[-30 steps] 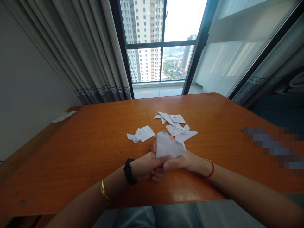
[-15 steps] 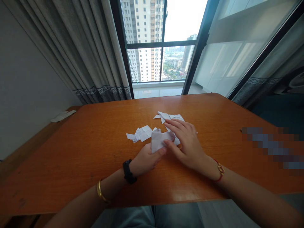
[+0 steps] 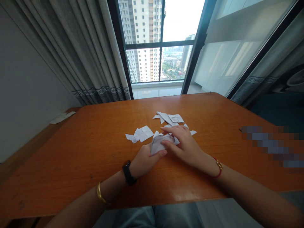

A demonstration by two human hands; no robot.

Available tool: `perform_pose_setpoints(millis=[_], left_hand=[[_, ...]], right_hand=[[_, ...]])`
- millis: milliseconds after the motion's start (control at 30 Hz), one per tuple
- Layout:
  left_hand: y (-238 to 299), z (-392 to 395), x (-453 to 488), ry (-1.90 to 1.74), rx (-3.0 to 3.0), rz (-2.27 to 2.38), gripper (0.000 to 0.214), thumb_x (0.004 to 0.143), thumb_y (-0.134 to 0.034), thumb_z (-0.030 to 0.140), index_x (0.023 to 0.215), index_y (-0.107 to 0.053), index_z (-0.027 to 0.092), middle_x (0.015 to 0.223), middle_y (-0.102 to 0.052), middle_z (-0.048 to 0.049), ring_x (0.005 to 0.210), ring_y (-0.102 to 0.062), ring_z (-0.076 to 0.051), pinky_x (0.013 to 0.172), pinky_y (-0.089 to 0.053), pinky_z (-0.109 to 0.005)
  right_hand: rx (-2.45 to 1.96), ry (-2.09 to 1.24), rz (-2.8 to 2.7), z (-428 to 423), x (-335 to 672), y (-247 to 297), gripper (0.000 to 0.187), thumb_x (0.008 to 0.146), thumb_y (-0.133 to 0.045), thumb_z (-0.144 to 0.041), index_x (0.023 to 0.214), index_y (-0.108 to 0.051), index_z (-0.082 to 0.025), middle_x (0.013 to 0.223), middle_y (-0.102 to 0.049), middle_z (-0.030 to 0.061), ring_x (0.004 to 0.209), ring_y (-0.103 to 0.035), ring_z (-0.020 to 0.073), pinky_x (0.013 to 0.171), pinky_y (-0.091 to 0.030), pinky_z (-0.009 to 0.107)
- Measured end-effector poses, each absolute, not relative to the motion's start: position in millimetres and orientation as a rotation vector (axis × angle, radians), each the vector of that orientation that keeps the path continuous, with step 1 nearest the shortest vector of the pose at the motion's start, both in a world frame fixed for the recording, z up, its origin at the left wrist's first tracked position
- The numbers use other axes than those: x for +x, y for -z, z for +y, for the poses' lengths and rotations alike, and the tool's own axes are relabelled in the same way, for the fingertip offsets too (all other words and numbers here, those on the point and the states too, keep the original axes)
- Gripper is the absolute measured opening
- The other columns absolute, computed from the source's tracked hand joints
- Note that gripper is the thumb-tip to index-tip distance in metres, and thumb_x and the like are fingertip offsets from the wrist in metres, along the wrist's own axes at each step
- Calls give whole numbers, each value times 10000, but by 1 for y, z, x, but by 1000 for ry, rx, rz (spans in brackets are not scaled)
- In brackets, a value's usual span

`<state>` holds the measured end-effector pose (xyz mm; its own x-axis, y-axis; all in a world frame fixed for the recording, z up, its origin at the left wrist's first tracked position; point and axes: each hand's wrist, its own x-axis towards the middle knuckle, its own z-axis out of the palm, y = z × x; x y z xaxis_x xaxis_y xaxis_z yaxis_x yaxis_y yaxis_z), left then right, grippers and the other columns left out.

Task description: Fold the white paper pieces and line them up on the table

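Paper [image 3: 158, 144] lower now, R hand [image 3: 187, 146] atop

A glossy orange-brown wooden counter [image 3: 95, 142] lies under the left grip [image 3: 143, 161]. Beyond that grip, a dark-framed window [image 3: 161, 44] shows daylit tower blocks. Grey curtains [image 3: 83, 47] and a plain wall [image 3: 23, 95] stand to its left. Beyond the right grip [image 3: 187, 147] is a bright glass pane [image 3: 228, 47].
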<state>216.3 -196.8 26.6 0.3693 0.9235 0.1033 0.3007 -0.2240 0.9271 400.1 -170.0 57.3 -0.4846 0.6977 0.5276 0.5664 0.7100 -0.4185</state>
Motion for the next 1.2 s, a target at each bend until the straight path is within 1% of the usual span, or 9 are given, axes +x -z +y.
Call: perform_pose_setpoints(millis=[167, 267, 367, 433, 567, 700, 867, 1033, 1200], left_hand=[[-30, -198, 213, -827, 1764, 1199, 283, 844, -574, 399, 992, -612, 161, 814, -661, -17, 640, -574, -139, 619, -454, -252], [-28, -196, 210, -864, 1626, 1176, 336, 864, -533, 451, 1039, -550, 165, 767, -644, -6, 494, -536, -99, 492, -422, -221], [-26, -190, 207, -906, 1539, 1143, 315, 901, -451, 468, 941, -531, 166, 678, -611, 14, 419, -502, -79, 431, -378, -198], [-25, -187, 205, -889, 1532, 1161, 313, 910, -429, 465, 847, -516, 170, 602, -569, 33, 391, -483, -75, 408, -349, -189], [-27, -187, 203, -801, 1604, 1206, 339, 923, -395, 451, 743, -488, 179, 552, -526, 42, 398, -465, -75, 413, -327, -188], [-31, -188, 203, -795, 1678, 1243, 361, 935, -374, 430, 688, -453, 180, 538, -476, 48, 429, -425, -71, 454, -324, -195], [-32, -187, 202, -784, 1601, 1110, 327, 939, -367, 446, 807, -503, 179, 519, -392, 71, 429, -354, -75, 446, -287, -201], [-27, -185, 201, -797, 1528, 1073, 361, 929, -390, 464, 953, -566, 150, 529, -369, 77, 422, -335, -65, 426, -283, -194], [-29, -184, 202, -930, 1463, 1111, 494, 924, -405, 438, 1308, -433, 129, 667, -538, 28, 440, -413, -65, 428, -332, -199]], right_hand=[[-965, -614, -2166, -165, 403, -56, 197, 899, -537, -350, 842, -654, -201, 779, -663, 15, 715, -567, 153, 681, -402, 282], [-1078, -751, -1930, -158, 406, -53, 217, 874, -556, -393, 848, -637, -193, 731, -621, -1, 648, -529, 137, 599, -388, 254], [-1187, -868, -1778, -149, 410, -50, 280, 852, -556, -452, 895, -623, -183, 712, -595, -3, 599, -496, 134, 540, -372, 247], [-1249, -815, -1823, -146, 411, -48, 280, 852, -547, -449, 891, -621, -182, 743, -607, 8, 631, -510, 143, 567, -383, 254], [-1309, -536, -2016, -151, 407, -49, 316, 904, -460, -415, 697, -544, -191, 673, -583, 9, 628, -501, 144, 585, -355, 260], [-1349, -525, -1999, -153, 405, -47, 354, 908, -450, -430, 655, -519, -192, 617, -566, 1, 582, -484, 134, 541, -328, 250], [-1313, -963, -1859, -144, 412, -43, 372, 858, -508, -511, 749, -615, -172, 610, -571, -1, 559, -506, 130, 505, -358, 236], [-1223, -1114, -1772, -137, 413, -41, 410, 779, -601, -555, 650, -574, -166, 574, -515, -14, 524, -460, 109, 477, -340, 229], [-1239, -1133, -1628, -81, 441, -46, 383, 760, -625, -529, 657, -566, -165, 580, -521, -6, 508, -432, 93, 456, -301, 221]])
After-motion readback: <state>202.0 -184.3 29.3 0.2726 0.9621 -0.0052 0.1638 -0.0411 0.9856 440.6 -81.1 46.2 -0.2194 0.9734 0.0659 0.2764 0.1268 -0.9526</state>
